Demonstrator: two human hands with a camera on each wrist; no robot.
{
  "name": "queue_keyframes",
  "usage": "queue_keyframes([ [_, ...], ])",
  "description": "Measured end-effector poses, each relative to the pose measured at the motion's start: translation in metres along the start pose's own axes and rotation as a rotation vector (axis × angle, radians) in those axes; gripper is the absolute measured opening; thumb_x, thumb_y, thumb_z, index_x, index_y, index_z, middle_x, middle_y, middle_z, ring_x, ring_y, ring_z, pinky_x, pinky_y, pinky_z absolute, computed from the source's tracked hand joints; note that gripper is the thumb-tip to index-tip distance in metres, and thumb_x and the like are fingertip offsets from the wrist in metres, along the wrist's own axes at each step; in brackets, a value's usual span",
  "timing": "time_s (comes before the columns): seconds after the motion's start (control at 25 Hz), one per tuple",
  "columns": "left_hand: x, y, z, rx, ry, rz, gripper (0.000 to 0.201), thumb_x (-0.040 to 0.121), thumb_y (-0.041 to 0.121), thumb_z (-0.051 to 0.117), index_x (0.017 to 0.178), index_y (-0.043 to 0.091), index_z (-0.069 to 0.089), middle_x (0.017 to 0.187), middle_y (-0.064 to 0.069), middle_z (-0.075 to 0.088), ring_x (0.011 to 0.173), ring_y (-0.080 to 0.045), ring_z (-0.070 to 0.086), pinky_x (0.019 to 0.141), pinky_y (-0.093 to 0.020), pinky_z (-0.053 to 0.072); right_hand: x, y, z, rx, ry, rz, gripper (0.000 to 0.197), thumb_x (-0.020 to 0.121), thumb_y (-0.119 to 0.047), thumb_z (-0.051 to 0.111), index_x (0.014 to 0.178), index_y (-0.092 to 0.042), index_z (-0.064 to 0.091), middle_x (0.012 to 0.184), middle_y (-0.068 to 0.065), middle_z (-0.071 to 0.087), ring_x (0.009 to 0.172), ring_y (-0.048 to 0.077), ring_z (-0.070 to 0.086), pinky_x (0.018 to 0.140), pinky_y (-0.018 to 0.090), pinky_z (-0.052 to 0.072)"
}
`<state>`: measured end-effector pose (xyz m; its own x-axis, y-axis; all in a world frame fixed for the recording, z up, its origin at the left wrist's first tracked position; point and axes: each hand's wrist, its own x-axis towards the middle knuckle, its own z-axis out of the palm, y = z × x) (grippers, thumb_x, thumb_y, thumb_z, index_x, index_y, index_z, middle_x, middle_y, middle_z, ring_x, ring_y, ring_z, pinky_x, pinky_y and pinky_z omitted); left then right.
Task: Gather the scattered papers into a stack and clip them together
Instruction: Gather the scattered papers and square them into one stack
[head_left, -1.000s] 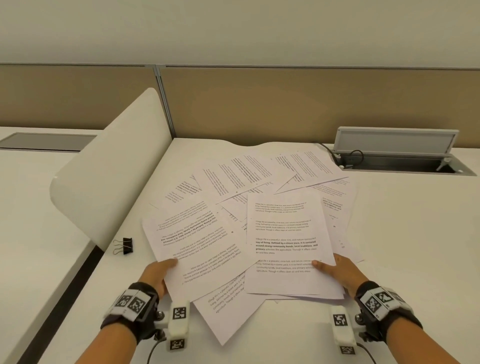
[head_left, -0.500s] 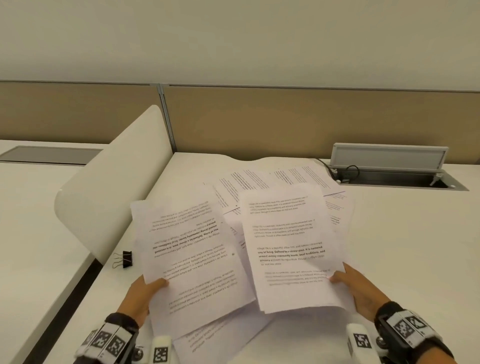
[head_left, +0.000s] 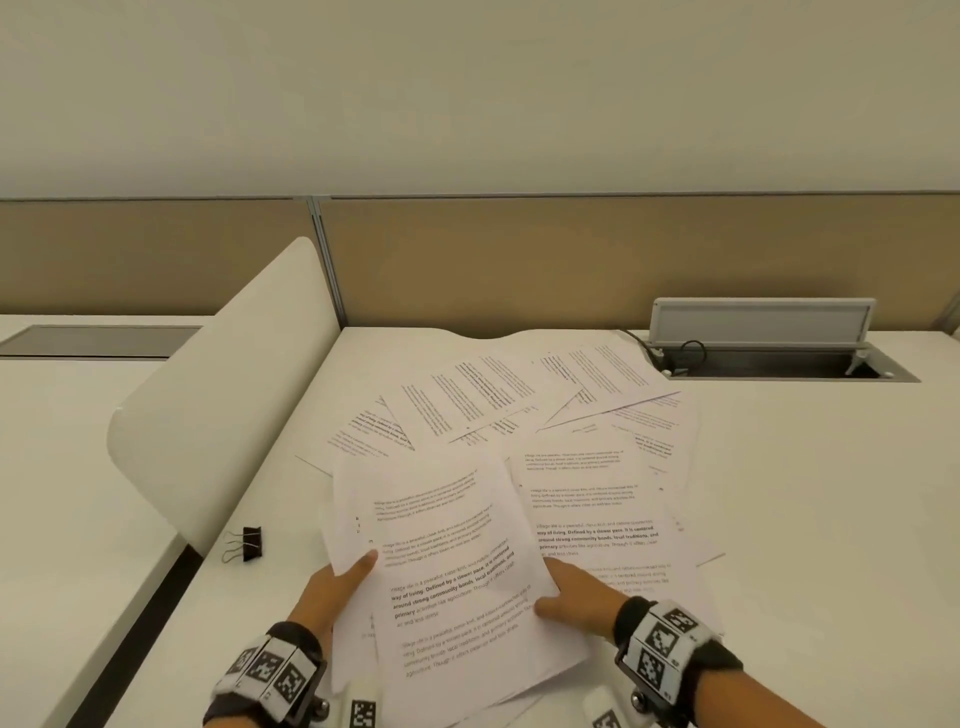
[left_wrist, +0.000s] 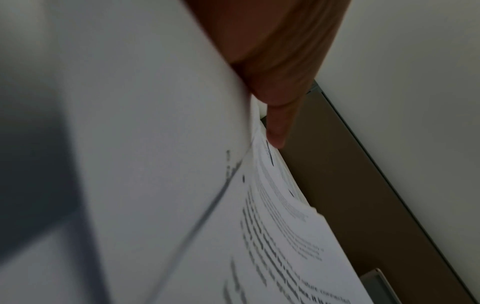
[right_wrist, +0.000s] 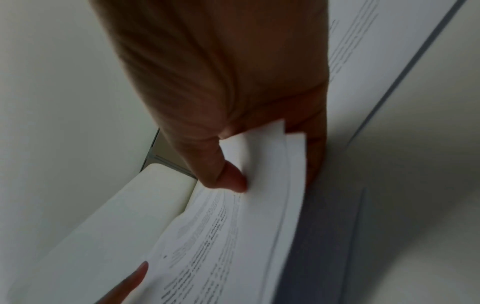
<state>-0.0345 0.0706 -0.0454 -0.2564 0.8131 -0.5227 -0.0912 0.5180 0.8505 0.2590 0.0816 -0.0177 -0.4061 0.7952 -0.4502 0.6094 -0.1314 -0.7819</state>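
Note:
A small bundle of printed sheets (head_left: 457, 582) is lifted near the front of the white desk (head_left: 810, 519). My left hand (head_left: 353, 571) grips its left edge, thumb on top. My right hand (head_left: 553, 590) pinches its right edge; in the right wrist view the thumb (right_wrist: 228, 179) presses on the sheets (right_wrist: 246, 226), with fingers underneath. In the left wrist view my thumb (left_wrist: 276, 127) lies on the paper edge (left_wrist: 272, 226). More scattered papers (head_left: 483, 400) lie overlapping behind and to the right. A black binder clip (head_left: 248, 543) lies on the desk left of the bundle.
A white curved divider panel (head_left: 218, 405) rises at the left beside the clip. An open cable tray with a raised lid (head_left: 763, 322) sits at the back right. A tan partition (head_left: 571, 260) closes the back. Bare desk extends to the right.
The sheet my right hand held has come left and now lies on top of the sheet in my left hand. Both hands have drawn together on one bundle.

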Motion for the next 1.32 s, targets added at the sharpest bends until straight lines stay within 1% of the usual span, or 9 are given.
queue_keyframes([
  [0.24,-0.014,-0.002,0.004,0.055,-0.078,0.031,0.038,0.085,0.004,0.058,0.122,0.0,0.052,0.113,-0.025,0.063,0.098,-0.041,0.062,0.09,-0.055,0.048,0.0,-0.006,0.002,-0.047,0.054,-0.054,0.028,0.082,-0.016,0.057,0.107,-0.006,0.054,0.113,0.012,0.062,0.097,0.023,0.059,0.092,0.035,0.049],
  [0.4,-0.04,0.019,-0.009,-0.063,-0.176,0.18,0.038,0.079,0.013,0.066,0.115,0.006,0.057,0.105,-0.02,0.07,0.092,-0.038,0.067,0.074,-0.046,0.057,-0.006,-0.012,-0.009,0.154,0.232,-0.112,0.019,0.08,-0.008,0.06,0.089,-0.023,0.054,0.098,-0.007,0.06,0.089,0.01,0.057,0.077,0.02,0.05],
  [0.52,-0.059,0.042,-0.017,-0.135,-0.295,0.254,0.041,0.071,0.018,0.074,0.109,0.009,0.061,0.102,-0.017,0.072,0.091,-0.035,0.069,0.068,-0.042,0.06,-0.01,-0.02,-0.014,0.357,0.26,-0.187,0.029,0.079,-0.002,0.061,0.098,-0.017,0.045,0.105,-0.001,0.063,0.097,0.016,0.062,0.071,0.019,0.052],
  [0.68,-0.075,0.069,-0.009,-0.161,-0.331,0.395,0.024,0.08,0.0,0.053,0.098,0.01,0.065,0.098,-0.014,0.074,0.085,-0.027,0.072,0.068,-0.04,0.06,-0.017,-0.039,-0.02,0.48,0.278,-0.326,0.052,0.071,-0.025,0.072,0.117,-0.022,0.046,0.113,-0.003,0.066,0.103,0.014,0.064,0.074,0.024,0.056],
  [0.8,-0.087,0.089,-0.002,-0.13,-0.341,0.535,0.039,0.054,0.029,0.083,0.09,0.02,0.07,0.096,-0.011,0.074,0.085,-0.027,0.071,0.07,-0.041,0.06,-0.026,-0.056,-0.026,0.536,0.311,-0.438,0.031,0.076,-0.019,0.069,0.105,-0.024,0.059,0.102,-0.006,0.071,0.095,0.012,0.068,0.069,0.022,0.057],
  [0.88,-0.091,0.097,0.001,-0.092,-0.338,0.604,0.054,0.039,0.047,0.086,0.087,0.027,0.071,0.094,-0.009,0.073,0.087,-0.03,0.07,0.072,-0.045,0.059,-0.031,-0.065,-0.028,0.549,0.313,-0.486,0.023,0.077,-0.015,0.068,0.097,-0.025,0.061,0.092,-0.01,0.073,0.089,0.01,0.07,0.065,0.021,0.057],
  [1.04,-0.094,0.105,0.005,-0.088,-0.326,0.711,0.063,0.04,0.053,0.083,0.095,0.028,0.068,0.092,-0.004,0.073,0.085,-0.024,0.069,0.07,-0.036,0.059,-0.038,-0.076,-0.032,0.606,0.354,-0.566,0.025,0.07,-0.019,0.069,0.094,-0.026,0.064,0.09,-0.009,0.074,0.091,0.015,0.07,0.074,0.029,0.06],
  [1.24,-0.092,0.105,0.007,-0.017,-0.294,0.755,0.059,0.041,0.062,0.078,0.091,0.032,0.071,0.094,0.004,0.072,0.087,-0.012,0.068,0.069,-0.021,0.057,-0.038,-0.08,-0.036,0.565,0.37,-0.575,0.019,0.079,-0.011,0.068,0.091,-0.024,0.062,0.085,-0.011,0.07,0.083,0.006,0.065,0.065,0.015,0.052],
  [1.32,-0.088,0.099,0.009,0.013,-0.275,0.739,0.05,0.047,0.055,0.078,0.087,0.026,0.072,0.093,-0.001,0.07,0.086,-0.017,0.067,0.069,-0.021,0.057,-0.035,-0.081,-0.031,0.443,0.407,-0.55,0.014,0.084,-0.009,0.062,0.089,-0.022,0.062,0.088,-0.006,0.066,0.081,0.004,0.062,0.064,0.016,0.051],
])
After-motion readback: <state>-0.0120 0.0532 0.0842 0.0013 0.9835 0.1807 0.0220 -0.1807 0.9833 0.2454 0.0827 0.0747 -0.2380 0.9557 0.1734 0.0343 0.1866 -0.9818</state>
